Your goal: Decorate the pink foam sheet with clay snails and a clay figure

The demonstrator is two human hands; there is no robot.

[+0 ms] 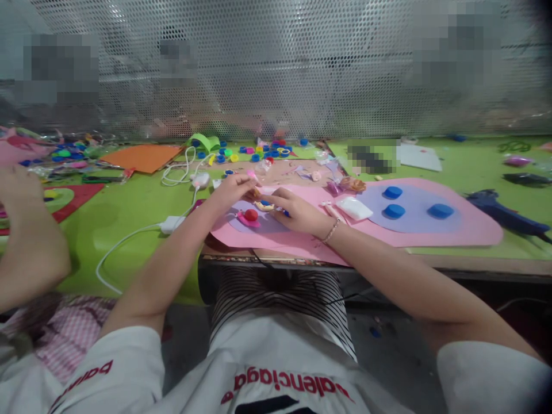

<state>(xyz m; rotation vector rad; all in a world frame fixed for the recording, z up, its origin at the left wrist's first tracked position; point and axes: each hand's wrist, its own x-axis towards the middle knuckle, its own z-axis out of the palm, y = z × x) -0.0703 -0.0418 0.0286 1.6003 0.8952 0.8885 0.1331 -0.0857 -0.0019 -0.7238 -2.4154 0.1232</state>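
Note:
My left hand is closed in a pinch above the left part of a pink sheet, a small yellowish piece at its fingertips. Beside it my right hand has its fingers bent, the index fingertip almost meeting the left fingers; what it grips is hidden. Just below the fingertips shows a cream curved piece with dark specks. Near the hands a pink figure with a red ball rests on a lilac patch. Some blue round lids lie partly under my right fingers.
Three blue lids sit on the sheet's right end, near a white packet. A dark blue glue gun lies at the right. A white cable and adapter are at the left, near another person's arm. Colourful caps lie behind.

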